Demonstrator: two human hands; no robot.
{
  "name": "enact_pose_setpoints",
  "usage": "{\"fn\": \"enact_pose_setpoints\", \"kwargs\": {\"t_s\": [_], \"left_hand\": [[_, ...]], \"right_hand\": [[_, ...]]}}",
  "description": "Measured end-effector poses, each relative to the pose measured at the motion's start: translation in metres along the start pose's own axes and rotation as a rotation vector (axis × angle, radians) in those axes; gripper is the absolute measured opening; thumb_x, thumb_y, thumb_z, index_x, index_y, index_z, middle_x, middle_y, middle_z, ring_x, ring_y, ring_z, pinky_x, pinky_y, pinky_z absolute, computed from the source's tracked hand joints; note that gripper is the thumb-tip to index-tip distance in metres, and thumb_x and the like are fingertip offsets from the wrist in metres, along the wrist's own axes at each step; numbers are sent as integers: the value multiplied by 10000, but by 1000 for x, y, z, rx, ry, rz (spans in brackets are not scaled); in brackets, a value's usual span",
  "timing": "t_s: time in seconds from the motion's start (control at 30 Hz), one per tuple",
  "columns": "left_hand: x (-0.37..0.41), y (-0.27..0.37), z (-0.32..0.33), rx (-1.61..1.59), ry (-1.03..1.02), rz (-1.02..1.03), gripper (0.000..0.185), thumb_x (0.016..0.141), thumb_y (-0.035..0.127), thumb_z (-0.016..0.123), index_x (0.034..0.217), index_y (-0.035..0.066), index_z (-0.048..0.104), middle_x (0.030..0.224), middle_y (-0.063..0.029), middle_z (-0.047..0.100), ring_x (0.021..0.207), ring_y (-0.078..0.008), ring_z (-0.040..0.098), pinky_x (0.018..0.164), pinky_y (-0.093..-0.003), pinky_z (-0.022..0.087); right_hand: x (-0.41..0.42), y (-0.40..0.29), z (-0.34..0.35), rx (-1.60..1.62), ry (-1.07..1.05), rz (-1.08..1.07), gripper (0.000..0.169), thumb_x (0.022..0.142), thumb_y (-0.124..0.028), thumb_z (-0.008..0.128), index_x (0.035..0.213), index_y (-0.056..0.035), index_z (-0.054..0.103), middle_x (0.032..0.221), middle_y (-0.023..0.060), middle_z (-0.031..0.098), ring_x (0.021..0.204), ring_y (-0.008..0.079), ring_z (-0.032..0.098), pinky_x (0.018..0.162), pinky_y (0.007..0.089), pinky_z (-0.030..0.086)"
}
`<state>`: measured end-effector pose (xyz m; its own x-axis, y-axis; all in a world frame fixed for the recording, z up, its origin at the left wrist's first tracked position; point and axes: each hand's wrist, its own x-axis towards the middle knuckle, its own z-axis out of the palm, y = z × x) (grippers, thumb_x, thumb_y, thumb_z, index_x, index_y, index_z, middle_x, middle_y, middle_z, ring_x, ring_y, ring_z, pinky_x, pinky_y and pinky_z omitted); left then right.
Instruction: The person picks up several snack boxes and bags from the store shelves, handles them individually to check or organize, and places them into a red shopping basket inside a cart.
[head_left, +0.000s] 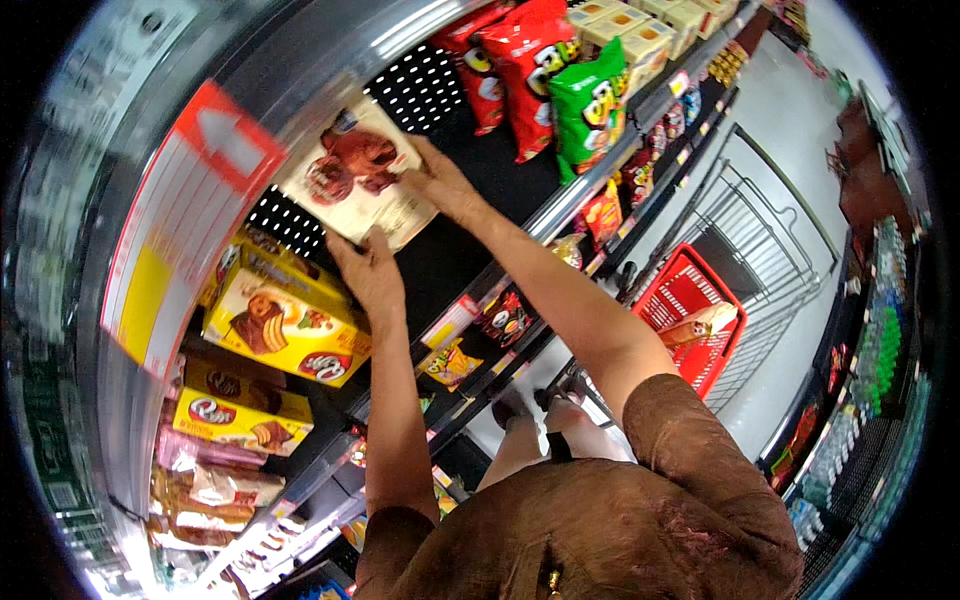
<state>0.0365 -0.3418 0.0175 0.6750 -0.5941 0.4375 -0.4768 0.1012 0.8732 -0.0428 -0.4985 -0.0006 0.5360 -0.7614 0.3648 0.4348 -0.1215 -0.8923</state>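
A cream-coloured snack box (360, 169) with a picture of brown treats is held between my hands, above a black store shelf (457, 240). My left hand (373, 277) grips its near lower edge, thumb on the front face. At the box's right side is my right hand (442, 180), its fingers partly hidden behind the carton. Close to my left hand stands a yellow snack box (289, 319) showing a layered chocolate treat. A smaller yellow box (244, 409) sits farther along the same shelf.
Red snack bags (529, 75), a green bag (592, 109) and cream boxes (630, 41) stand along the shelf. A large price sign (187, 225) hangs at left. Behind my right arm are a metal cart (757, 232) and a red basket (694, 289) with a packaged item inside.
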Motion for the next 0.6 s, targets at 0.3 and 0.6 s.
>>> {"fn": "enact_pose_setpoints", "kwargs": {"t_s": [0.3, 0.6], "left_hand": [[-25, 27, -2, 180, 2, 2, 741, 1028, 161, 624, 1613, -16, 206, 1588, -250, 361, 1427, -358, 433, 1138, -480, 388], [-130, 86, 5, 385, -174, 250, 580, 1032, 164, 576, 1537, -33, 370, 1590, -222, 392, 1433, -398, 392, 1184, -515, 339]], "right_hand": [[-40, -30, -16, -464, 123, -130, 667, 865, -125, 670, 1487, -11, 457, 1423, 213, 542, 1341, 384, 508, 1169, 423, 377], [-241, -99, -95, -602, 344, -21, 373, 884, 0, 605, 1253, -34, 644, 1202, 178, 652, 1160, 352, 608, 1010, 422, 475]]}}
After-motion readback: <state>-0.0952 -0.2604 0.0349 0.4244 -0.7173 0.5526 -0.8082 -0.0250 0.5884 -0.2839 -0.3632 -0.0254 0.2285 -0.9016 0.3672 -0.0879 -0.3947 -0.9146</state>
